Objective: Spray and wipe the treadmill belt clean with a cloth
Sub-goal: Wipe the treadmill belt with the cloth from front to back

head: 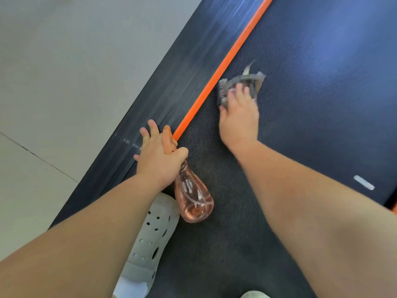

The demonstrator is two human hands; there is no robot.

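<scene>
On one belt (311, 130), one cloth (254, 79) under flat right hand (238, 117); one bottle (193, 201) in clasping left hand (159, 161).

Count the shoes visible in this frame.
2. A pale grey perforated rubber clog sits below the clear pink spray bottle; another pale shoe tip peeks in at the bottom edge, mostly cut off.

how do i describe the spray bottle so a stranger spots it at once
Start at the dark treadmill belt with the orange stripe along its left edge. At the stripe's near end the left hand grips the spray bottle by its neck. It is the only clear, pinkish, teardrop-shaped thing there, next to a pale clog.
</scene>
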